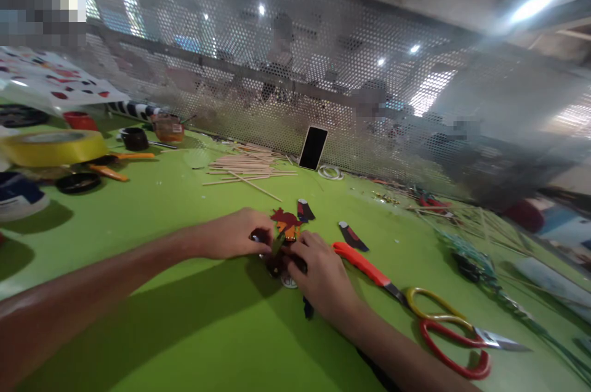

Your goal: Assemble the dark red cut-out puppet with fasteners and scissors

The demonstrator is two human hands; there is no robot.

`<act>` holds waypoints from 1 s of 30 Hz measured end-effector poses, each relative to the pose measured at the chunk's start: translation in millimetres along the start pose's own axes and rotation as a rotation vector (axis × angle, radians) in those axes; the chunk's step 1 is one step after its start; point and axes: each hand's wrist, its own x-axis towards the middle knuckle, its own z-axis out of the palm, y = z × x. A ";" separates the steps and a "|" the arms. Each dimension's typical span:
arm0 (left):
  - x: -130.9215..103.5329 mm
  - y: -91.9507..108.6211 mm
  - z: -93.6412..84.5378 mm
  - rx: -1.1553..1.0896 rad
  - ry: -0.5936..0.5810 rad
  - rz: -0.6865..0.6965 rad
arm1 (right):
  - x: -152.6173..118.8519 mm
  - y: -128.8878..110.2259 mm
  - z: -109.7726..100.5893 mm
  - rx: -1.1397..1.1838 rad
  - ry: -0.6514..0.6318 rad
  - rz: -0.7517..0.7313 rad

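Observation:
A small dark red and orange cut-out figure is between my hands, just above the green table. My left hand is closed, thumb and fingers pinching the figure's left side. From the right, my right hand curls its fingers round the lower part. Most of that lower part is hidden; a whitish round patch shows beneath the fingers. Two dark, feather-like pieces lie nearby: one piece behind the figure, another piece to its right. An orange-handled knife lies beside my right hand.
Scissors with red and yellow handles lie near my right forearm. Thin wooden sticks are heaped behind the hands, near an upright phone. Yellow tape and jars stand left. A perforated metal screen borders the table's back.

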 end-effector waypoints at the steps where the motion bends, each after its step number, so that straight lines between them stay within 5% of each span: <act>1: -1.3 0.2 -2.8 0.005 -0.026 -0.009 | -0.1 0.0 0.0 -0.002 -0.001 0.004; 8: -14.1 14.4 -14.9 -0.173 -0.344 -0.116 | -1.5 -1.5 1.9 0.005 0.030 -0.018; 12: -16.2 27.4 -12.5 -0.272 -0.494 -0.068 | -2.7 -2.3 2.9 0.048 0.039 -0.022; 19: -12.5 27.5 -20.4 -0.042 -0.231 0.124 | -1.6 0.8 2.9 0.030 0.050 -0.036; 30: -9.3 16.1 -2.7 0.146 -0.167 0.246 | 0.0 9.4 2.1 0.038 0.042 -0.095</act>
